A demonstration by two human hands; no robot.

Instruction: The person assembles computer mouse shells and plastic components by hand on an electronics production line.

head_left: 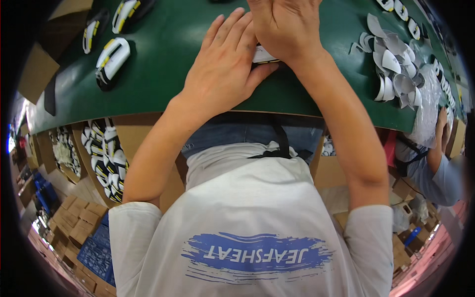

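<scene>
A white plastic part [265, 55] with a dark, yellow-marked lower edge lies on the green table, mostly hidden under my hands. My left hand [220, 64] is flat with its fingers stretched forward. Its thumb runs along the part's near edge and its index finger along the left side, so the part is held between them. Over the part's right side my right hand [289, 29] leans down with its palm side. The right fingers run out of the top of the picture, so their shape is hidden.
Similar white, black and yellow parts [113, 60] lie at the table's far left. Loose white and grey curved shells [393, 62] are heaped at right beside clear plastic wrap [424, 111]. Boxes of parts [104, 158] stand below the table edge [143, 113]. Another person's hand [441, 128] is at far right.
</scene>
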